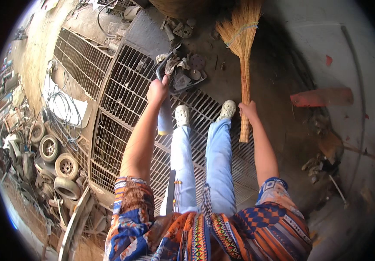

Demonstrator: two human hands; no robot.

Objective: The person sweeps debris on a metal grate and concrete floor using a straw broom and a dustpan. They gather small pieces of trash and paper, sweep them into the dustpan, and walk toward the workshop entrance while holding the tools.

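Nearest, the broom (245, 71) is gripped low on its stick by the right hand (249, 112), the fingers curled round it and only a short butt left below; the long reach is thereby, it seems, given to the bristles ahead. By the left hand (158, 90) the grey-blue handle (165, 116) is clasped, the fingers wrapped about its upper part and its yellow end hung back toward the wearer. It appears to be joined to the dark dustpan (190, 89) just beyond that hand; being held so close to the pan, the load is probably kept steadier. Whether the pan is lifted or rested on the floor cannot be told.

Between the hands, the pale shoes (182, 115) are planted on the metal grating (120, 93), so that both arms are left free on either side. Ahead and right of the left hand, crumpled scraps (181, 65) are heaped in the pan. To the right of the right hand, a red strip (322, 97) is seen, well apart. Far out left of the left hand, looped cable (68, 108) is laid over a white sheet, and worn tyres (49, 148) are piled nearer the wearer
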